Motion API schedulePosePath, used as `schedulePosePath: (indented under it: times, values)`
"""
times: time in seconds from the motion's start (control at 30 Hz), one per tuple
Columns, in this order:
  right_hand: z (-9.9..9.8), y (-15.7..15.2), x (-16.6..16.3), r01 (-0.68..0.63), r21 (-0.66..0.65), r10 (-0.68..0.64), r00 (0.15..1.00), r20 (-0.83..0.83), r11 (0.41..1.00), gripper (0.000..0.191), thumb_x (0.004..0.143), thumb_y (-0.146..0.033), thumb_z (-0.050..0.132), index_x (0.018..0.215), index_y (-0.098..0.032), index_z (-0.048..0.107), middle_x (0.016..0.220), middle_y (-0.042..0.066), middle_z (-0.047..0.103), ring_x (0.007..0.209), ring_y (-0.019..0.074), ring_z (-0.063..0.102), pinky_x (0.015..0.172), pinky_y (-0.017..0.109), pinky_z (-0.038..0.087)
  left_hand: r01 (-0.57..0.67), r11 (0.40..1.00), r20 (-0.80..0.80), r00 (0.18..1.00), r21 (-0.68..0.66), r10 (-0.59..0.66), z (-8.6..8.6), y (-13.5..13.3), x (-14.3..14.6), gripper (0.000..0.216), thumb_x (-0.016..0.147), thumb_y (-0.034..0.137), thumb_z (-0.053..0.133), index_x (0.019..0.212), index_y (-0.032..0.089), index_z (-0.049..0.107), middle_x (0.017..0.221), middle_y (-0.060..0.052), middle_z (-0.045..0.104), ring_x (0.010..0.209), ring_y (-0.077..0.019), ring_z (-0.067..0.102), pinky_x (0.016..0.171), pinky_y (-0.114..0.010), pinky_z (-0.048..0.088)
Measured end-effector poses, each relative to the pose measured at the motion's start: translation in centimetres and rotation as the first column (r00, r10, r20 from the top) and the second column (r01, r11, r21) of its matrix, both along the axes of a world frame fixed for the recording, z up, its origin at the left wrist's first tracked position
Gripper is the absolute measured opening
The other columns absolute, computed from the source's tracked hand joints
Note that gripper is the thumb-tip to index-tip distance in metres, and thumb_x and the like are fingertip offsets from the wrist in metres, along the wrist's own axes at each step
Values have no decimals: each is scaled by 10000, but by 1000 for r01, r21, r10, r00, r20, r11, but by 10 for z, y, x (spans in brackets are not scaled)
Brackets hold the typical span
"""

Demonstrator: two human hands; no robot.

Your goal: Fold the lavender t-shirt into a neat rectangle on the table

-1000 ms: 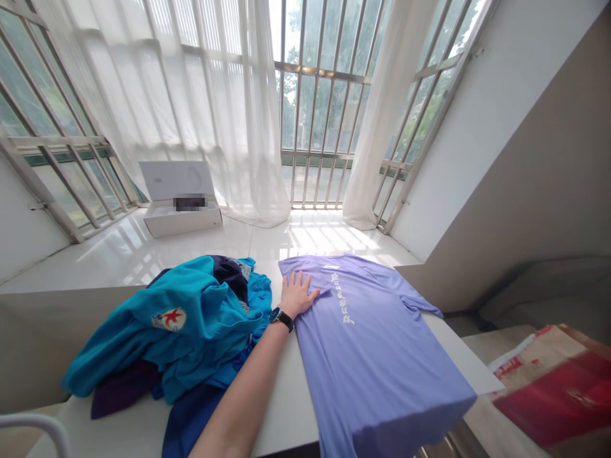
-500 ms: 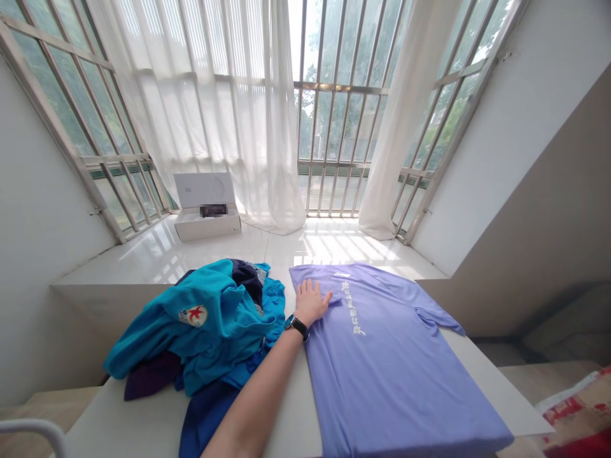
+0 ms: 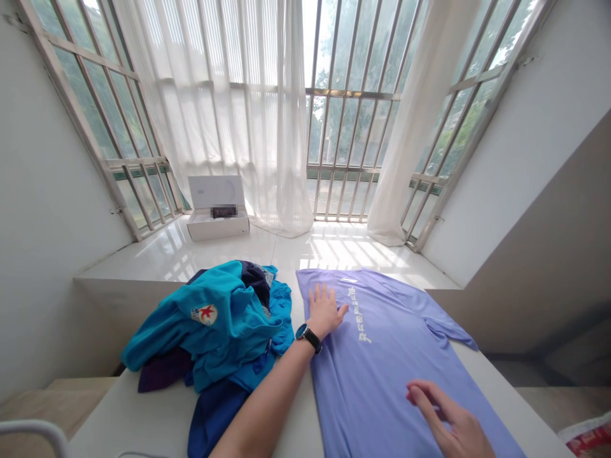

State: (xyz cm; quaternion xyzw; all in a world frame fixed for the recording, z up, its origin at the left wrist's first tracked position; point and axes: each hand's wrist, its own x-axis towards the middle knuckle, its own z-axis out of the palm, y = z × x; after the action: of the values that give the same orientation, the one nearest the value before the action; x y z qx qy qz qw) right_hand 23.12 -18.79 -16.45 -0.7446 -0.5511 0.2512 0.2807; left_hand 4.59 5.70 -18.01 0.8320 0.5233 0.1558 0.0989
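L hand (image 3: 325, 311) lay flat, fingers spread, on purple T-shirt (image 3: 396, 362) near collar; R hand (image 3: 449, 423) open, flat on shirt's lower part; teal clothes pile (image 3: 214, 324) just left of shirt.

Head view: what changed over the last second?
The right hand has come into view at the lower right, fingers spread flat over the purple T-shirt. The left hand stays pressed flat on the shirt near its collar, nothing gripped or released. The shirt, the pile of blue clothes and the white box lie as before.
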Motion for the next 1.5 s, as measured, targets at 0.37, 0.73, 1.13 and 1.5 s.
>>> schedulePosePath:
  times: [0.37, 0.73, 1.13, 1.5]
  values:
    - [-50, 98, -22, -7, -79, 59, 733, 678, 997, 721, 944, -630, 302, 1541, -227, 333, 1615, 87, 295, 1483, 327, 232, 1188, 544, 185, 91, 996, -7, 996, -5, -91, -14, -53, -14, 746, 930, 683, 272, 1511, 228, 374, 1597, -130, 306, 1491, -362, 169, 1201, -594, 107]
    - [-43, 102, -36, 41, -154, 77, 721, 688, 987, 729, 945, -634, 315, 1562, -246, 274, 1638, 76, 234, 1494, 343, 180, 1187, 541, 151, 113, 993, -63, 992, 44, -110, -18, -51, -29, 724, 934, 686, 282, 1524, 273, 356, 1601, -84, 311, 1489, -347, 159, 1206, -577, 97]
    - [-33, 109, -83, 36, -164, 84, 742, 665, 986, 793, 935, -671, 311, 1566, -195, 259, 1636, 116, 222, 1480, 402, 163, 1167, 579, 125, 76, 995, -79, 994, 72, -70, -23, -45, -65, 724, 928, 705, 262, 1514, 294, 374, 1601, -68, 319, 1491, -325, 195, 1210, -551, 122]
    - [-37, 111, -88, 45, -150, 69, 737, 672, 988, 864, 902, -717, 324, 1566, -167, 260, 1632, 143, 223, 1467, 440, 165, 1155, 598, 113, 61, 997, -96, 994, 53, -56, -21, -45, -69, 726, 925, 702, 262, 1521, 299, 362, 1604, -58, 314, 1495, -335, 178, 1208, -559, 109]
